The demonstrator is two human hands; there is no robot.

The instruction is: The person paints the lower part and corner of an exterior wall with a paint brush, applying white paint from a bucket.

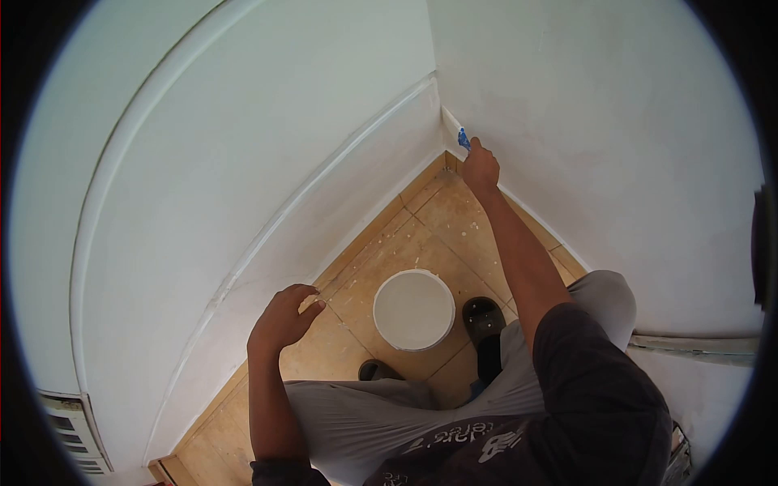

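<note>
- Head view: my right hand was closed around the blue handle of a tool, reaching toward the corner where two pale walls met.
- That arm stretched nearly straight, up and forward from my dark sleeve, close along the right-hand wall.
- The knuckles sat just above floor level in the picture, with the handle poking out past my fingers; a pale flat strip lay beside it at the corner, and whether it was the tool's blade I couldn't tell.
- My left hand hung loose and unclenched, fingers half curved, thumb spread away from the forefinger.
- Its forearm rose from the lower edge, and the hand bent inward at the wrist, near the left-hand wall.
- Between my hands and nearer me, a round white bucket stood on the tiled floor, which was flecked with white spots.
- One dark shoe was just beside the bucket, on its right.
</note>
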